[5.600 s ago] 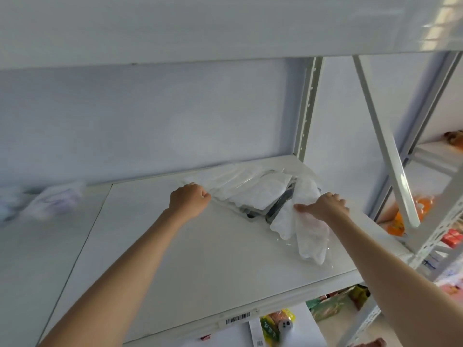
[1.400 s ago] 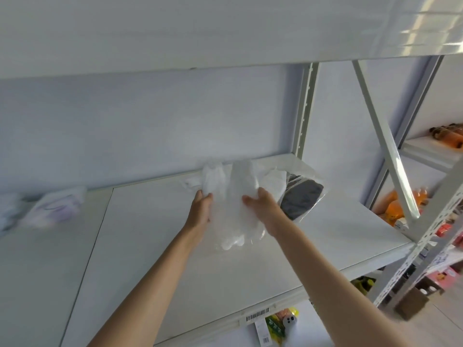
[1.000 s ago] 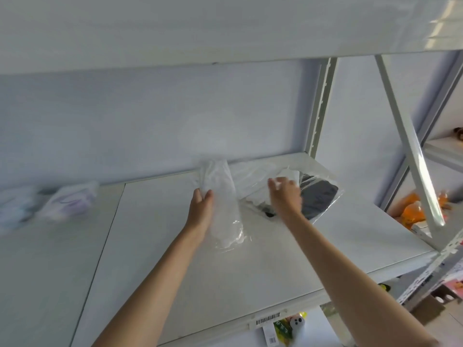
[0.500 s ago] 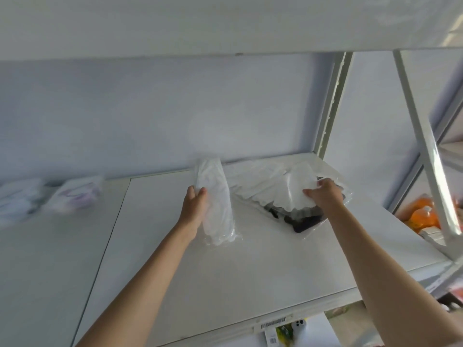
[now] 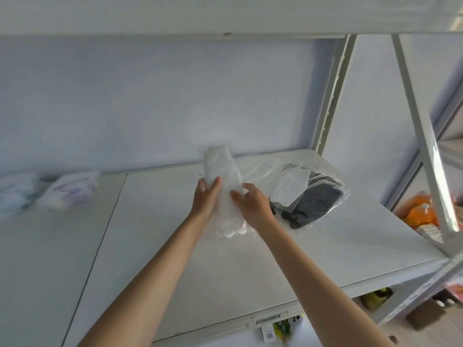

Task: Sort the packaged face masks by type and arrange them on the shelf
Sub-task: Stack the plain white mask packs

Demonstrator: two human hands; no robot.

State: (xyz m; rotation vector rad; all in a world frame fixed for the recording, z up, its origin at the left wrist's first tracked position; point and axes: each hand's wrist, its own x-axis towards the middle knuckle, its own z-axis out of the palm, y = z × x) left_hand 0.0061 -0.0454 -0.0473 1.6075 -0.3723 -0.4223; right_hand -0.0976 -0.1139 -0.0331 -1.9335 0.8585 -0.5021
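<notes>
I hold the white pack (image 5: 223, 186) upright in both hands, left (image 5: 206, 196) and right (image 5: 253, 204); black pack (image 5: 313, 204) lies right on the shelf (image 5: 175, 246).

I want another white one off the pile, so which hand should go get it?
Probably the right hand: it sits nearest the loose pile, while the left hand can hold the white mask stack.

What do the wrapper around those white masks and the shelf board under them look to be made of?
The wrapper on the white mask pack, held in both hands, looks like thin clear plastic film: it is see-through, crinkled and catches glints. The masks inside appear to be soft matte white fabric. The shelf board looks smooth, hard and white with a faint sheen, perhaps painted metal or laminate; the picture cannot tell which.
</notes>
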